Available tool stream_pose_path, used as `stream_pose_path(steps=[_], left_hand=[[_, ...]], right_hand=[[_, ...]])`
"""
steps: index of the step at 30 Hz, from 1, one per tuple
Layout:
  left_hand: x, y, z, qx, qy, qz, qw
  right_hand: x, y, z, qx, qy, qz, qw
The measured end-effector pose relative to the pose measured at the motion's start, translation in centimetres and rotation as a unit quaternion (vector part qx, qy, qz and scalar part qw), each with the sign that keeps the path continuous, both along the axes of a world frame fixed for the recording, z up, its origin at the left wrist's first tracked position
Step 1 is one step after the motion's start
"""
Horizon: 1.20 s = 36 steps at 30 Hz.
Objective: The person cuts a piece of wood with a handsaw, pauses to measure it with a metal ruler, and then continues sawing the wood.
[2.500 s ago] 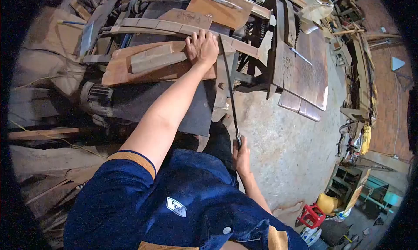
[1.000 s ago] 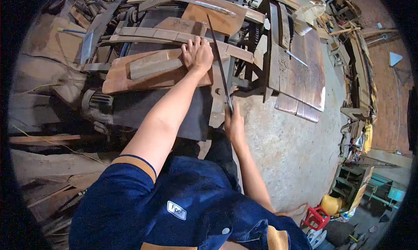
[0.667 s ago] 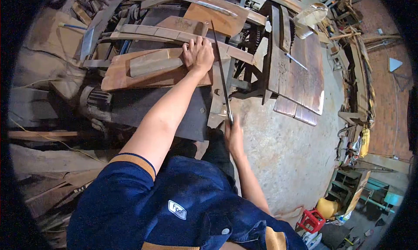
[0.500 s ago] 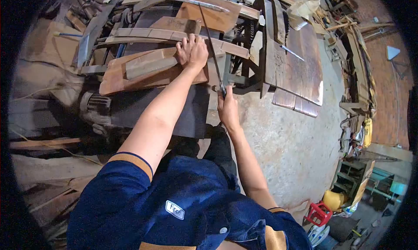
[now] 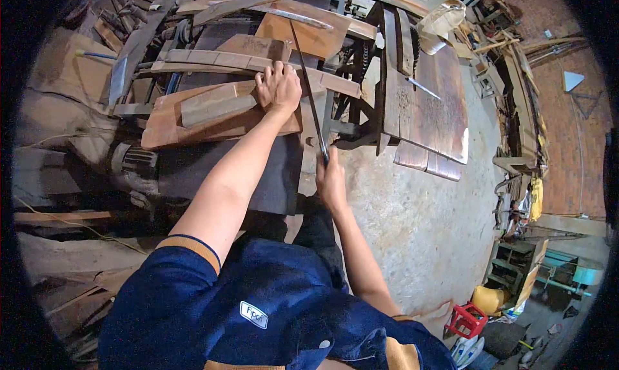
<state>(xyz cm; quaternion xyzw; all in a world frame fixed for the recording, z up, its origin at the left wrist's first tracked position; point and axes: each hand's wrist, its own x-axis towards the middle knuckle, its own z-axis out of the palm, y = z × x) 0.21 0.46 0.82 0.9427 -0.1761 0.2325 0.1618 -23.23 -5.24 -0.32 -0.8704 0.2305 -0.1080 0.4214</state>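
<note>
I see the hand saw (image 5: 308,89) running as a thin dark blade from my right hand (image 5: 331,183) up across the curved wooden strip (image 5: 225,59) on the desk (image 5: 284,176). Its far tip reaches the reddish board (image 5: 303,31) beyond the strip, and its handle end sits just off the desk's near edge, over the concrete floor (image 5: 412,228). My right hand's fingers are closed round that handle, the arm stretched forward from the blue sleeve.

My left hand (image 5: 278,86) lies just left of the saw blade, palm down. Its fingers are spread flat and pressing, not curled round anything; the fingertips rest on the curved wooden strip while the palm covers the corner of the brown plank (image 5: 193,115) stacked on the desk. A shorter grey block (image 5: 209,106) lies on top of that plank, left of my hand.

To the right of the saw, a wide dark wooden panel (image 5: 432,112) leans against the desk frame, with a slim metal piece (image 5: 422,87) lying on it. Farther right from the saw, along the brick wall, timber and clutter pile up. Well below the panel, near the floor's far corner, stand a red plastic stool (image 5: 467,320) and a yellow container (image 5: 487,299).
</note>
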Motion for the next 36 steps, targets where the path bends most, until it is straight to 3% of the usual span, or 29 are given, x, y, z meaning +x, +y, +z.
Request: stream_pose_path(steps=[1,4,9,12,16,18,21,24,25,27,30,31,35,36], left_hand=[[-0.1,0.0,0.1,0.002,0.001,0.0,1.0],[0.0,-0.2,0.1,0.006,0.007,0.016,1.0],[0.0,-0.3,0.1,0.004,0.006,0.019,1.0],[0.1,0.0,-0.2,0.007,0.0,0.014,1.0],[0.3,-0.1,-0.3,-0.005,-0.022,0.007,1.0],[0.2,-0.1,-0.3,-0.008,-0.036,0.009,0.999],[0.1,-0.3,-0.2,-0.009,-0.011,0.014,1.0],[0.2,-0.3,-0.1,-0.012,-0.015,0.021,1.0],[0.2,-0.3,-0.1,-0.01,-0.009,0.022,1.0],[0.1,-0.3,-0.2,-0.003,0.0,0.028,1.0],[0.2,-0.3,-0.1,0.0,0.002,0.022,1.0],[0.1,-0.3,0.0,-0.003,0.009,0.018,1.0],[0.2,0.0,0.1,-0.002,0.008,0.017,1.0],[0.2,-0.2,0.0,-0.005,0.006,0.02,1.0]], right_hand=[[1.2,-0.2,0.2,-0.007,-0.042,0.014,0.999],[-0.6,-0.3,1.1,0.032,0.002,0.025,0.999],[-14.1,1.6,0.8,0.048,0.122,-0.008,0.991],[-15.5,1.8,-1.1,-0.002,0.053,0.0,0.999],[-2.8,0.2,0.1,0.039,0.02,-0.01,0.999],[3.1,-1.0,0.5,0.028,-0.058,0.02,0.998],[3.0,-0.6,1.5,0.033,-0.054,0.017,0.998],[-5.4,0.6,0.5,0.069,0.04,-0.003,0.997],[-8.2,1.7,0.8,0.014,-0.002,-0.019,1.0],[-13.7,2.2,0.8,0.069,0.141,-0.053,0.986],[-13.4,1.8,1.0,0.09,0.133,-0.037,0.986],[-11.3,1.6,0.3,0.026,0.073,-0.015,0.997],[1.6,-0.3,0.9,0.005,-0.019,0.017,1.0],[3.4,-0.6,1.8,0.054,-0.008,0.023,0.998]])
